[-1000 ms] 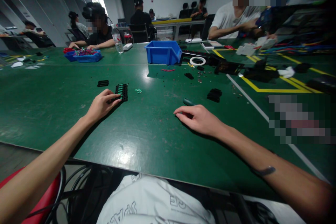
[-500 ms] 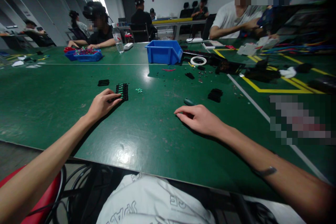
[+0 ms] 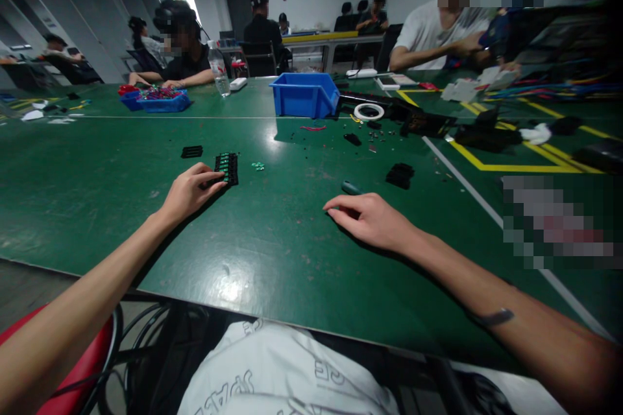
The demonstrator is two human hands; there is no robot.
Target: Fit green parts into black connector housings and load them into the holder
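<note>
Your left hand [image 3: 192,189] is on the green table [image 3: 272,233], with its fingers bent and its thumb close to them. The tips touch the near left corner of a black holder [image 3: 232,170]. I can't tell if they pinch it or only rest on it. The holder lies flat on the table, and little green bits show in its rows. Just past it, on the far left side, lies a thin black piece with slots [image 3: 192,152]. A small heap of loose green bits [image 3: 257,166] sits near the holder, to its right.

Your right hand [image 3: 372,219] is down on the table, well apart from the holder. Its fingers curl in, and the pointer tip and thumb tip almost meet. A dark green handle [image 3: 350,188] pokes out behind that hand (your hand hides the rest, so I can't tell if you have hold of it). A black stack [image 3: 400,175] lies near, beyond your right hand. Farther back are a big blue bin [image 3: 292,100], a white ring [image 3: 368,111] and a clear bottle [image 3: 220,81].
</note>
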